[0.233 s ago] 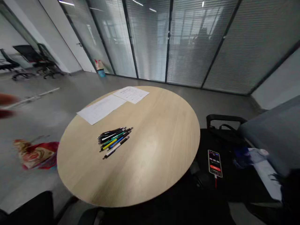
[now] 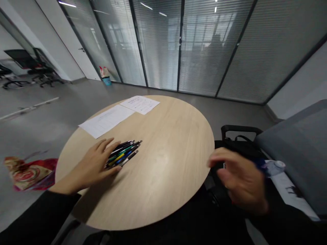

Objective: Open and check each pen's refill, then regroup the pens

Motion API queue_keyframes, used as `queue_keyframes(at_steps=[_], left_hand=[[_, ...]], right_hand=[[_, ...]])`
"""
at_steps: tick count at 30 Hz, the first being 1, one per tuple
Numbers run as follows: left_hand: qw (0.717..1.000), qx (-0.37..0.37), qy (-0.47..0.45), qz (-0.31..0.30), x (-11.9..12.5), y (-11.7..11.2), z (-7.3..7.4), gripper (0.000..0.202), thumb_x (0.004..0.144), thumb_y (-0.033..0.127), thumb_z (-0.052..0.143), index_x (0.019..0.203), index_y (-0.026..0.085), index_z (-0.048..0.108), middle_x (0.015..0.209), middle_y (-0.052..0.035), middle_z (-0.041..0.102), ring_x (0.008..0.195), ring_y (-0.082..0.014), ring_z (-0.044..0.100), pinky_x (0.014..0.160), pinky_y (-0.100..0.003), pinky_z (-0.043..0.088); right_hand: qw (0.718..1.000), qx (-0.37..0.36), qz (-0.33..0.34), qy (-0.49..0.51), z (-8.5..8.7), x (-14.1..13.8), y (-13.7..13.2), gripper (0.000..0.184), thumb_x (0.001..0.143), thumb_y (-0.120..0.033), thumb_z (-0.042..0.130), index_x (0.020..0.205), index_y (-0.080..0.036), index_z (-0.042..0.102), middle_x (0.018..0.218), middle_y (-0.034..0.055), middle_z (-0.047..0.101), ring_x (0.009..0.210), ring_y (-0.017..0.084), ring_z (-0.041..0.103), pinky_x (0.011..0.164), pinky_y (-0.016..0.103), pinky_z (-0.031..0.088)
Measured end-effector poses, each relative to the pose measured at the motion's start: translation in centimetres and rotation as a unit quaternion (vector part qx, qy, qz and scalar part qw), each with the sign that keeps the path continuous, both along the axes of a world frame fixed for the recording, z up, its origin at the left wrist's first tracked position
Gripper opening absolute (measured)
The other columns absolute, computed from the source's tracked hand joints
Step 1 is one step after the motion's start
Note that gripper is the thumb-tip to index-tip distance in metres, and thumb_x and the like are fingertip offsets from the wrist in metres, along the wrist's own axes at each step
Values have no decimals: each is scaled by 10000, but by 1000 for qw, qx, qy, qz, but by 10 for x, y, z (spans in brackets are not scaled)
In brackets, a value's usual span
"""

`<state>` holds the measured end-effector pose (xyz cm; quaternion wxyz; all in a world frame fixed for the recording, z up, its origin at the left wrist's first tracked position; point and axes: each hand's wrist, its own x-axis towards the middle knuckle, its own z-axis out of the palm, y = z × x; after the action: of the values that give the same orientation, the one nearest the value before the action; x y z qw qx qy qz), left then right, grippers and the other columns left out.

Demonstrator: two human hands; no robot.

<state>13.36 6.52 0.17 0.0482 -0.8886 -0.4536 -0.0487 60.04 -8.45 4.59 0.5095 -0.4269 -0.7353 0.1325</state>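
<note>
A pile of several pens (image 2: 126,153) in black, green, yellow and blue lies on a round light-wood table (image 2: 168,163). My left hand (image 2: 95,163) rests flat on the table with fingers stretched out over the left end of the pens, touching them. My right hand (image 2: 241,178) hovers off the table's right edge above a dark seat, blurred by motion, fingers loosely apart and holding nothing I can see. It covers the spot where a phone lay a moment earlier.
Two paper sheets, one (image 2: 106,119) and another (image 2: 140,103), lie at the table's far left. A grey upholstered chair (image 2: 298,149) and a black bag (image 2: 240,139) stand at right. A red patterned bag (image 2: 28,173) lies on the floor at left. Glass walls with blinds stand behind.
Both hands have come into view: the left one landed on the pens, the right one moved in over the seat and hides the phone.
</note>
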Motion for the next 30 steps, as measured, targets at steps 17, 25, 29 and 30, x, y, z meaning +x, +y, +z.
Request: queue_keyframes(at_steps=[17, 25, 29, 30], left_hand=[[994, -32, 34, 101, 38, 42, -45, 747, 872, 557, 425, 1511, 175, 363, 1412, -155, 525, 1236, -354, 506, 1027, -468, 393], [974, 5, 19, 225, 46, 40, -46, 686, 938, 547, 330, 1491, 143, 361, 1351, -230, 518, 1170, -440, 498, 936, -588, 383], [963, -1, -6, 269, 44, 41, -45, 670, 926, 542, 376, 1486, 174, 361, 1360, -227, 510, 1173, -456, 483, 928, -619, 374], [962, 0, -14, 272, 45, 39, -44, 662, 923, 534, 381, 1482, 179, 371, 1361, -233, 508, 1185, -464, 473, 927, -623, 373]], right_hand=[[968, -149, 182, -87, -106, -62, 18, 200, 940, -243, 484, 969, -163, 665, 850, 65, 700, 791, 178, 638, 766, 313, 485], [961, -166, 194, -104, -104, -62, 29, 196, 945, -252, 489, 984, -169, 662, 864, 62, 687, 810, 173, 628, 782, 301, 479], [961, -169, 194, -104, -102, -62, 35, 193, 947, -254, 488, 989, -172, 657, 858, 56, 680, 806, 170, 623, 783, 297, 480], [960, -170, 194, -104, -102, -62, 36, 195, 948, -256, 487, 991, -172, 657, 855, 55, 678, 804, 169, 622, 783, 296, 481]])
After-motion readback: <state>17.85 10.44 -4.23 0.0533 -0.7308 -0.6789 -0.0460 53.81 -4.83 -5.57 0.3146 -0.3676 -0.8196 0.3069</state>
